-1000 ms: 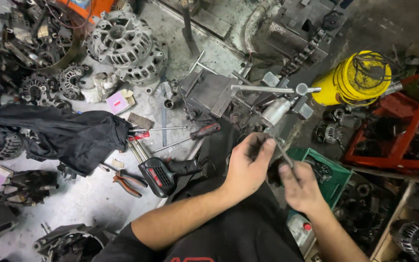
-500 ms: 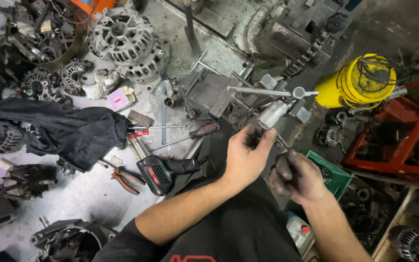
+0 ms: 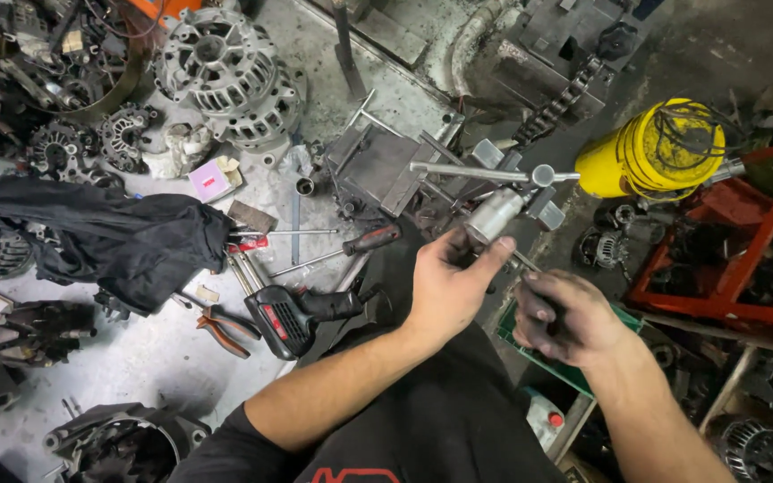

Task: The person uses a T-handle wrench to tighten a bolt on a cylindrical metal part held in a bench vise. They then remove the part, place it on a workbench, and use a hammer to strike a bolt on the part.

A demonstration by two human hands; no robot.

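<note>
Left hand: the left hand (image 3: 447, 284) is curled around the bottom end of a shiny metal cylinder (image 3: 494, 215), with the thumb up along its side.
Right hand: the right hand (image 3: 567, 315) is closed in a loose fist. A thin dark rod seems to run through it, but I cannot tell for sure what it grips.
Where the cylinder is: just in front of the person, over the dark edge of the bench, between the two hands and a grey metal block (image 3: 378, 168).
Which way it points: its long side slants, from low on the left near the left hand up to the right. Its top end meets a long silver bar (image 3: 471, 170).
The bar: it lies almost flat, left to right, and ends in a small round knob.
Count, hands: two, both the person's own.
Count, cylinders: one.
Count, yellow drums: one yellow drum (image 3: 659, 148), off to the right, with black wire on top.
Count, drills: one black and red drill (image 3: 301, 311), lying on the bench left of the left arm.
Count, pliers: one pair of pliers (image 3: 221, 326) with orange grips, near the drill.
Count, screwdrivers: one red-handled screwdriver (image 3: 351, 248), lying slanted.
Other: a black cloth (image 3: 109, 234) lies at the left.
</note>
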